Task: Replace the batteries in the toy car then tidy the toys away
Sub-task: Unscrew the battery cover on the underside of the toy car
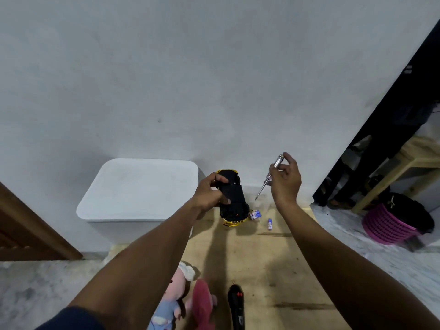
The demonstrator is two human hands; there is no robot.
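Both arms reach straight out in front of the person, forearms bare, with a bit of dark blue sleeve showing at the left elbow. The left hand (212, 192) has its fingers curled round the toy car (234, 201), gripping it from the side with the flat black plastic underside facing up. You can see shiny yellow-gold bodywork peeking out at both ends. The near end of the car sits low over the wooden board (273, 263), but I honestly can't tell if it's touching.

The right hand (285, 181) is raised a bit higher, wrist bent, pinching a screwdriver (269, 177) by its clear handle near the top. The thin metal shaft slants down and left toward the car, and the tip is close to it but not on it.

Just beside the car's near end there's a little clump of blue-and-white batteries (255, 214) lying on the board, plus a lone battery (269, 223) a little to the right. The board is pale, smooth wood with some dark scuffs.

To the left is a white bin (138, 189) with rounded corners and a matte lid. Closer to the person, a soft pink plush doll (177, 291) in blue lies next to a black remote control (235, 306) with red buttons. Over on the right is a ribbed pink basket (387, 226).
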